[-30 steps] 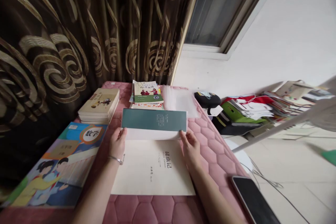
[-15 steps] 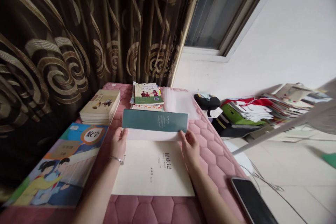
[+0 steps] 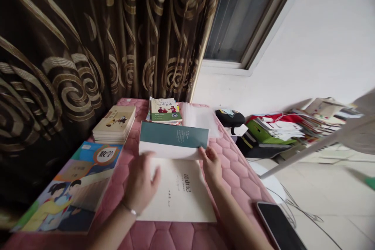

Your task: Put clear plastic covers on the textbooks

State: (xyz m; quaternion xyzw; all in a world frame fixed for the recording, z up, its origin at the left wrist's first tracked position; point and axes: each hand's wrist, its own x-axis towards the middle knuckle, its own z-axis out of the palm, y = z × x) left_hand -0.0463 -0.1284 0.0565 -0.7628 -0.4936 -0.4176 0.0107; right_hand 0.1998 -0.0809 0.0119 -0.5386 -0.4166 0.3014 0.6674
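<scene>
An open book (image 3: 190, 209) lies in front of me, its cream title page printed with dark Chinese characters. The cover stands tilted up at the far side, and its folded flap (image 3: 164, 134) is teal above a white strip. My right hand (image 3: 212, 165) pinches the right end of that cover between thumb and fingers. Over the left part of the page hovers my left hand (image 3: 141, 185), a little blurred, thumb and fingers apart and holding nothing. To its left lies a colourful mathematics textbook (image 3: 84, 187).
Beyond are a stack of tan books (image 3: 114, 123), a pile of booklets (image 3: 164, 111) and translucent plastic sheets (image 3: 200, 119). A phone (image 3: 279, 224) rests at the pink quilted surface's (image 3: 237, 172) right edge. A pale slanted pole (image 3: 299, 154) crosses at right.
My left hand has let go of the cover's left end and moved down and right over the page, its fingers opening. My right hand keeps its pinch. The view has shifted slightly.
</scene>
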